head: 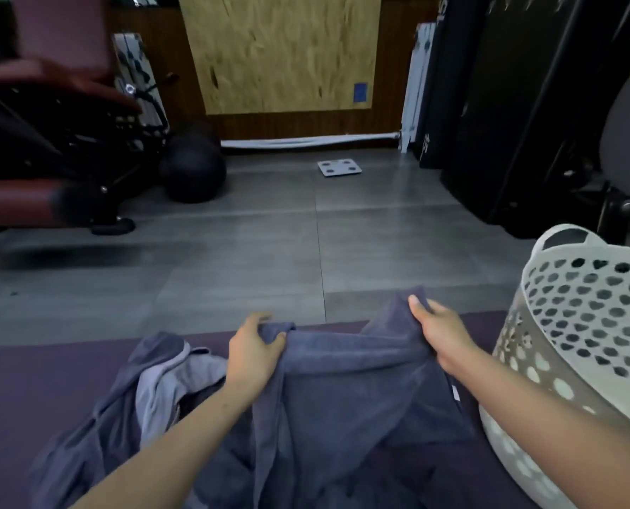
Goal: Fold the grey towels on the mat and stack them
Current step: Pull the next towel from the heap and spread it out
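We see both hands on one grey towel, held up over the purple mat, near centre. Left hand pinches the towel's top left corner, fingers curled round a bunched edge, thumb on the near side. Right hand grips the top right corner, thumb up on the fabric, corner sticking up past the fingers. Top edge sags between the hands, rest of the towel hangs down toward us in folds, a small white tag on its right edge. We can't tell where its lower end stops, it runs out of view.

Left of it a pile of more grey towels lies crumpled on the mat, one lighter grey piece among darker ones, touching the held towel. No folded stack in sight.

Right, a white basket with heart-shaped holes stands just beside the right forearm, on the mat edge.

Far: grey floor, a white scale, a dark ball far left beside a red gym bench, blurred
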